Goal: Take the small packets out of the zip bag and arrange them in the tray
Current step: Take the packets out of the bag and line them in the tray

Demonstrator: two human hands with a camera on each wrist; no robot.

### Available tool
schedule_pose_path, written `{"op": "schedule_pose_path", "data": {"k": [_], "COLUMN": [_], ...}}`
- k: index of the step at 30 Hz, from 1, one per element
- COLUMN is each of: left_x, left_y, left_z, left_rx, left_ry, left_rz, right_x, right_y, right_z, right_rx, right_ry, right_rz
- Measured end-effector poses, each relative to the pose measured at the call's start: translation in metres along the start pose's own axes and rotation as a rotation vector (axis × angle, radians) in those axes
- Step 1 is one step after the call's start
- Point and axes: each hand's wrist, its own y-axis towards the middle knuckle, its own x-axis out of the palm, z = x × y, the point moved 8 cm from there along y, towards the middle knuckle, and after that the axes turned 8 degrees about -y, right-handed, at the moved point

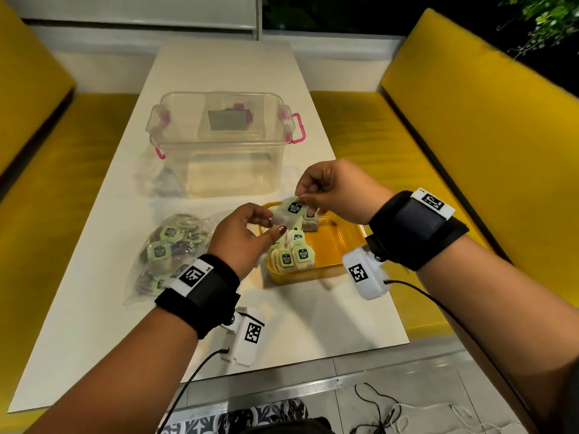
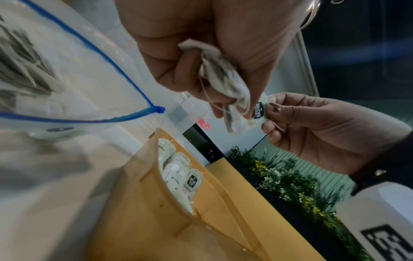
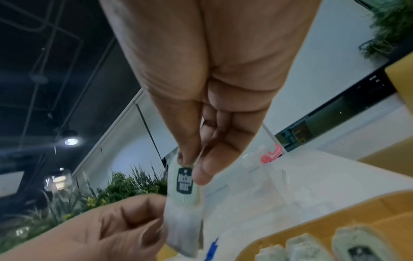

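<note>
we sit at a long white table (image 1: 225,73) set between two yellow benches: one cushioned seat and back (image 1: 470,126) to our right, another (image 1: 28,98) to our left. beyond the far end runs a white wall ledge (image 1: 125,29) under a dark window (image 1: 329,10). green foliage (image 1: 545,17) hangs at the upper right. below us lies pale tiled floor (image 1: 313,383) with loose cables (image 1: 391,411). overhead we make out a dark ceiling with what may be a round lamp (image 3: 71,141).
</note>
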Motion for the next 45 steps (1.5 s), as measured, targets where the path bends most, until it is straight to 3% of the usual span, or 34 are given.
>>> {"op": "schedule_pose_path", "data": {"k": [9, 17, 25, 32, 36, 42, 45], "left_x": [0.0, -0.009, -0.018, -0.015, -0.011, -0.005, -0.005], "left_y": [-0.005, -0.007, -0.009, -0.011, -0.009, -0.004, 0.0], "left_z": [-0.041, -0.039, -0.037, -0.037, -0.032, -0.013, -0.002], "left_rx": [-0.15, -0.157, -0.156, -0.159, -0.194, -0.134, -0.029], "left_ry": [0.032, -0.066, -0.122, -0.13, -0.224, -0.309, -0.238], "left_rz": [0.054, 0.055, 0.081, 0.078, 0.086, 0.117, 0.12], "right_x": [0.012, 0.046, 0.056, 0.038, 0.024, 0.051, 0.061], "right_y": [0.034, 0.063, 0.073, 0.071, 0.057, 0.009, -0.006], "right_z": [0.052, 0.077, 0.078, 0.071, 0.038, -0.016, -0.02], "right_rx": [0.203, 0.275, 0.269, 0.26, 0.135, 0.053, 0.062], "right_ry": [-0.612, -0.656, -0.685, -0.669, -0.538, -0.135, -0.045], "right_rz": [-0.272, -0.383, -0.382, -0.281, -0.201, -0.363, -0.328]}}
